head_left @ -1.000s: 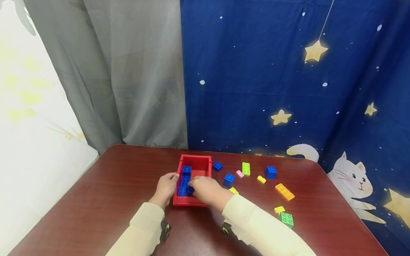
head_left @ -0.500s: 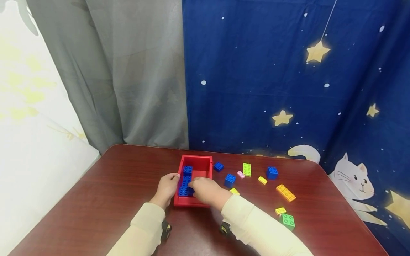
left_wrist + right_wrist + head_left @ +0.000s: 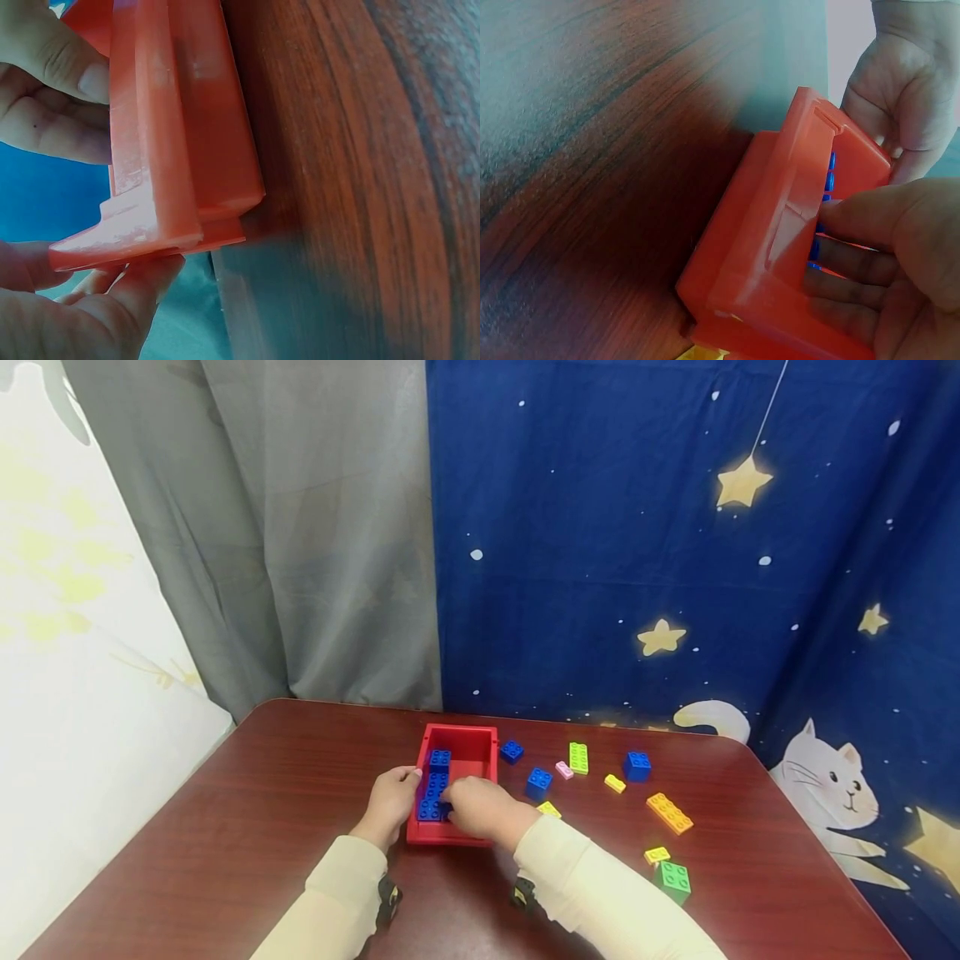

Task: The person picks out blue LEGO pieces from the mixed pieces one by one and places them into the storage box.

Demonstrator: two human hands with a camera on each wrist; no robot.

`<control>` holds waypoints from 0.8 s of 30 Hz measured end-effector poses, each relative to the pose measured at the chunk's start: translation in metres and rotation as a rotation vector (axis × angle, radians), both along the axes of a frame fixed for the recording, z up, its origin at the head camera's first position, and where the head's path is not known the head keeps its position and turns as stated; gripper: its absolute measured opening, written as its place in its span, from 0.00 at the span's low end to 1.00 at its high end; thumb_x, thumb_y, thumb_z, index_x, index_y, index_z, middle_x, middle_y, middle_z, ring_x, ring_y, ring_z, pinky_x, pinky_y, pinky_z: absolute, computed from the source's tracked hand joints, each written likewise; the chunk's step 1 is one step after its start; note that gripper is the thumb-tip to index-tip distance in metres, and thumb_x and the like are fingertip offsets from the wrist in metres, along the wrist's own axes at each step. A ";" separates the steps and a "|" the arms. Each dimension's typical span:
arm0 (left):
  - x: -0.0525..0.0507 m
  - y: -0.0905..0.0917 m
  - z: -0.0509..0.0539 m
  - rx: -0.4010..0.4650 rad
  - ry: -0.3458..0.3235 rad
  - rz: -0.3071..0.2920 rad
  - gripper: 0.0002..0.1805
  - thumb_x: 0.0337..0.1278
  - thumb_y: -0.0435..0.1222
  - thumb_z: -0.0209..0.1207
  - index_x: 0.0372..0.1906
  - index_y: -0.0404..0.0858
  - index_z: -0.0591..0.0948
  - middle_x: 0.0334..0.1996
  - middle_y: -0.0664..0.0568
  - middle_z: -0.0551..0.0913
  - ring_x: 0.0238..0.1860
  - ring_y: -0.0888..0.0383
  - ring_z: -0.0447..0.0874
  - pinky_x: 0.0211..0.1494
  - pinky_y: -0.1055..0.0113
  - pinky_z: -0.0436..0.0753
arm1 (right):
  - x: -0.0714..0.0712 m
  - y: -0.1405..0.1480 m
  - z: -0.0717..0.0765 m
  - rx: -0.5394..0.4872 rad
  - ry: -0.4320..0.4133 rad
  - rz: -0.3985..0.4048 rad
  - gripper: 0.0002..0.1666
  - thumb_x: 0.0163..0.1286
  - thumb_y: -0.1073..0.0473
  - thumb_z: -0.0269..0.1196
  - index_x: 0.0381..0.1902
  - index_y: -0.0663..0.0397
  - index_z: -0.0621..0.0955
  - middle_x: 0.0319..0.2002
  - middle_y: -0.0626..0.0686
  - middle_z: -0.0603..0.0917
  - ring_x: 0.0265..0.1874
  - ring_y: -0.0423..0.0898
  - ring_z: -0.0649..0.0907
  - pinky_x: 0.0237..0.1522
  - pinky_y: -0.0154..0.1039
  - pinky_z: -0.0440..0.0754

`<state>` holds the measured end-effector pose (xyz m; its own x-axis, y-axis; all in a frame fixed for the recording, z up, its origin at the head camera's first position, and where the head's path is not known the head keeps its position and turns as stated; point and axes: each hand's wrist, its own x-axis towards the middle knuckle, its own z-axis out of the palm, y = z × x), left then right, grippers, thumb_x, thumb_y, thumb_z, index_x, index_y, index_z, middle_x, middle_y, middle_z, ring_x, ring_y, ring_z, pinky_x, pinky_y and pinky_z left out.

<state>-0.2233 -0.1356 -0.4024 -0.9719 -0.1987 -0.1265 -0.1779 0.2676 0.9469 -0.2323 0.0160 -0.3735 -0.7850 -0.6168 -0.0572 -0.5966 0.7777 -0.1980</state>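
Note:
A red open box stands on the table, with several blue toy bricks along its left side. My left hand grips the box's left wall, with the thumb over the rim. From the right, my right hand reaches inside, its fingers curled on a blue brick near the front end. That brick is mostly hidden by the hand. The left wrist view shows the left fingers round a corner of the box. In the right wrist view, blue studs show beside the right thumb.
Right of the box lie loose blue bricks, a lime brick, a small pink brick, yellow bricks, an orange brick and a green brick. Curtains hang behind the brown table.
Both hands stay at the box, and the left keeps its hold. My right hand shifts only very slightly over the blue bricks. The head view has moved a little.

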 end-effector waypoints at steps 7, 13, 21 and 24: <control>-0.001 0.000 -0.001 0.003 -0.003 0.006 0.22 0.74 0.37 0.43 0.62 0.26 0.71 0.56 0.30 0.75 0.55 0.38 0.75 0.61 0.42 0.73 | -0.002 -0.001 -0.002 -0.002 0.010 -0.007 0.19 0.64 0.56 0.66 0.54 0.47 0.84 0.43 0.46 0.87 0.44 0.43 0.85 0.48 0.37 0.83; -0.001 0.001 -0.002 0.003 0.006 0.010 0.21 0.74 0.36 0.43 0.61 0.26 0.72 0.56 0.30 0.75 0.55 0.37 0.75 0.61 0.42 0.73 | -0.001 -0.002 -0.003 -0.023 0.003 -0.024 0.16 0.63 0.56 0.67 0.50 0.48 0.85 0.37 0.46 0.87 0.39 0.42 0.86 0.44 0.36 0.84; -0.001 0.002 -0.002 0.003 0.014 0.019 0.22 0.74 0.37 0.43 0.61 0.25 0.72 0.56 0.30 0.75 0.55 0.37 0.75 0.61 0.42 0.73 | 0.001 -0.006 -0.006 -0.023 0.024 -0.050 0.10 0.63 0.58 0.67 0.43 0.51 0.86 0.33 0.48 0.86 0.34 0.42 0.85 0.43 0.37 0.85; -0.001 0.002 -0.002 0.001 0.019 0.018 0.21 0.74 0.37 0.43 0.61 0.25 0.72 0.56 0.30 0.75 0.55 0.37 0.75 0.61 0.42 0.73 | 0.002 -0.007 -0.005 -0.022 0.020 -0.073 0.09 0.63 0.59 0.67 0.42 0.52 0.86 0.33 0.49 0.86 0.33 0.43 0.85 0.42 0.39 0.85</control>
<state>-0.2243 -0.1341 -0.4043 -0.9703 -0.2162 -0.1085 -0.1650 0.2633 0.9505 -0.2299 0.0090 -0.3788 -0.8288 -0.5589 -0.0281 -0.5426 0.8149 -0.2039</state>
